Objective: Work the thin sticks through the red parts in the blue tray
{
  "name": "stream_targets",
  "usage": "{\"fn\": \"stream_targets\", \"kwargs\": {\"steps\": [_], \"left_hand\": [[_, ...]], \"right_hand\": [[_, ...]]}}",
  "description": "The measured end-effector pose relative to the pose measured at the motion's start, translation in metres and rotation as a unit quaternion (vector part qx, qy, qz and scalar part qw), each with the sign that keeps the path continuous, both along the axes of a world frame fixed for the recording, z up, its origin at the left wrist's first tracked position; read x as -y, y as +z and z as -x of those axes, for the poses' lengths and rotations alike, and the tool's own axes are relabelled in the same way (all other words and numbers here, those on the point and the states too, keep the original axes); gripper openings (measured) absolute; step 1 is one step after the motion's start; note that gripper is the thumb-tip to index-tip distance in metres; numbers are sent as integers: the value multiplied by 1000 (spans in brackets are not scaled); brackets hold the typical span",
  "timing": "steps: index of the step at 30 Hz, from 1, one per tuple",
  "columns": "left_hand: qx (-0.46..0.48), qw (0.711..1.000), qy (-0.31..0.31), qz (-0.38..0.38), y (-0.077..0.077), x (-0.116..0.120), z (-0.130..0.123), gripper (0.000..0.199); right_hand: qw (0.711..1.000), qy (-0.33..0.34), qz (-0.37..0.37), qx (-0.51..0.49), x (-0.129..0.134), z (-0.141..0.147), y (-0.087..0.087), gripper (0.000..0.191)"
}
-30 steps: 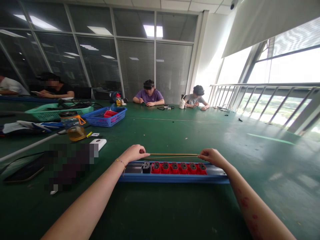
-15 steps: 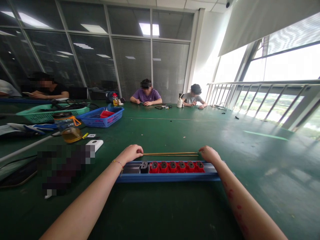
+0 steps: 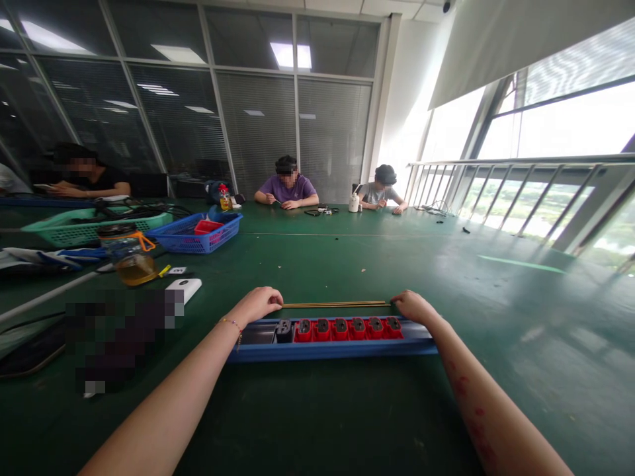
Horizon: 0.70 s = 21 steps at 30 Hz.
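Two thin yellow sticks (image 3: 335,305) lie side by side just beyond a long blue tray (image 3: 332,351). My left hand (image 3: 260,304) pinches their left ends between closed fingers. At their right ends is my right hand (image 3: 411,305), its fingers closed around or against the tips; the exact contact is too small to tell. Inside the tray, several red holders with dark tops (image 3: 340,329) stand in a row, with one black piece (image 3: 284,330) to their left. Both wrists are over the tray's ends.
On the left are a green basket (image 3: 74,233) with cables, a blue basket (image 3: 191,241), a jar of amber liquid (image 3: 133,264) and a white device (image 3: 186,288). Across the green table (image 3: 421,258), people sit working. A railing (image 3: 516,192) runs along the right.
The view has shifted slightly. The right end of one stick now lies further left relative to the other. Both hands remain at the sticks' ends.
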<state>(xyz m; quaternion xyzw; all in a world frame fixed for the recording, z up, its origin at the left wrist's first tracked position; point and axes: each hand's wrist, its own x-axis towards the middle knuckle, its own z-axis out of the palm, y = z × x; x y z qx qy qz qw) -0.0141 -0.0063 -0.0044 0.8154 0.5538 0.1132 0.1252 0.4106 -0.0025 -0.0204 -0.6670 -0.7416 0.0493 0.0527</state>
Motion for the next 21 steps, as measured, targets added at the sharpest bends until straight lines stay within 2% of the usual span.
{"fn": "stream_targets", "kwargs": {"steps": [3,11,16,21], "left_hand": [[-1,1000,0,2,0,0,0,23],[-8,1000,0,3,3,3,-2,22],[-50,998,-13,-48,5,6,-7,17],[-103,993,-26,-56,11,9,-13,15]], "right_hand": [[1000,-3,9,-3,2,0,0,37],[999,37,30,-17,4,4,4,39],[998,47,31,-17,4,6,6,39],[999,47,22,-12,9,9,8,40]]}}
